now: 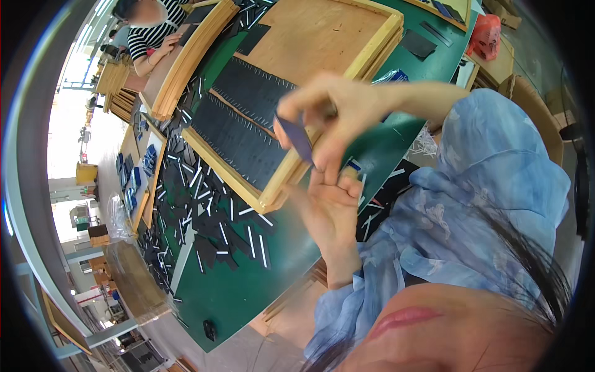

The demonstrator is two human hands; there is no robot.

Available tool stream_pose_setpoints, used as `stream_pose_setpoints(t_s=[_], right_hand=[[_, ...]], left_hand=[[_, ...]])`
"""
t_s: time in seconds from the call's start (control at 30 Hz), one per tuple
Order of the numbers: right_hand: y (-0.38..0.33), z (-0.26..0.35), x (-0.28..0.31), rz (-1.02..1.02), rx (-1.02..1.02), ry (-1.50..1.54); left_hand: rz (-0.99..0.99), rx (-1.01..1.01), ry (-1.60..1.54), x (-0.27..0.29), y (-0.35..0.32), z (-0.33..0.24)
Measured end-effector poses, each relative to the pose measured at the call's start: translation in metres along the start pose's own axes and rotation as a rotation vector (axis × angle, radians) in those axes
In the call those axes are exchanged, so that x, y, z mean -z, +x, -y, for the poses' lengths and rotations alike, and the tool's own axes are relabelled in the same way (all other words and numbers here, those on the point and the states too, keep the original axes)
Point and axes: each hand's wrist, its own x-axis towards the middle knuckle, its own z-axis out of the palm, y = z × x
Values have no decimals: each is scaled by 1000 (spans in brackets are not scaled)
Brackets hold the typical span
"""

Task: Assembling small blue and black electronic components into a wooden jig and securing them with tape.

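Both hands work above the near corner of a shallow light wooden tray (276, 186) resting on the green surface (248, 291). The right hand (328, 108), reaching in from the right side of the picture, pinches a small dark blue flat strip (296, 137) between thumb and forefinger, the strip angled downward. The left hand (328, 208) rises below it, its fingers (350, 185) loosely curled and close together; whether they touch the strip cannot be told.

Judged from the layout, the work is partly done: two rows of black rectangular pieces (245, 121) already fill the tray's lower section, while its plywood base (313, 40) beyond them is bare. A loose pile of black and white strips (211, 220) lies unsorted on the surface beside the tray. A second person in a striped top (149, 37) works at another tray, well apart.
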Motion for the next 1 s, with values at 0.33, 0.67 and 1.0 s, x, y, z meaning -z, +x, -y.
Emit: stream_pose_setpoints(t_s=[0.33,0.67,1.0], right_hand=[[135,-121,201,-35,93,-1078],[141,-153,206,-93,-54,-1037],[150,-163,220,31,79,-1036]], left_hand=[[-550,-856,1033,45,-34,-7],[-648,-981,1064,53,-33,-18],[-654,-1043,1271,63,-35,-23]])
